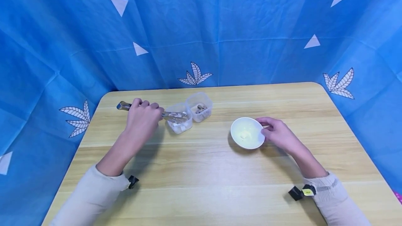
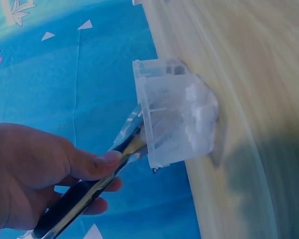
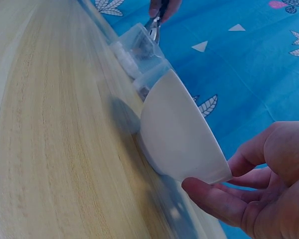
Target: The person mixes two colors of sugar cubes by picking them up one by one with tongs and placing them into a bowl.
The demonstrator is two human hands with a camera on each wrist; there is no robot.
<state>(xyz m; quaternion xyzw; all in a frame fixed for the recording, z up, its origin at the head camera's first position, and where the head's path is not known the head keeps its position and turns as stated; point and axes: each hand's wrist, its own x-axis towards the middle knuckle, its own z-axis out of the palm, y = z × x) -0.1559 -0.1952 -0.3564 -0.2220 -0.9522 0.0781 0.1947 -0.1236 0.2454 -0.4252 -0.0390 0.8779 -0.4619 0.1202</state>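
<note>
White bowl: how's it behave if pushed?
The white bowl is probably stiff: its rim shows no bend at the right hand. It may tip if pushed near the rim, since it narrows toward the base. Its smooth outer wall could be slippery.

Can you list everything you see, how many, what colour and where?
Table: one, light wood, in the middle
Cloth: one, patterned blue, behind table
Left box: one, clear, on table
Right box: one, clear, beside left box
White pieces: several, white, in left box
Small pieces: several, partly brown, in right box
Tongs: one, silver and black, tips at left box
Bowl: one, white, right of boxes
Gadgets: two, black, by sleeves
Label: one, yellow, on right gadget
Sleeves: two, pale, bottom corners
Left grip: one, bare, holding tongs
Right grip: one, bare, holding bowl
</note>
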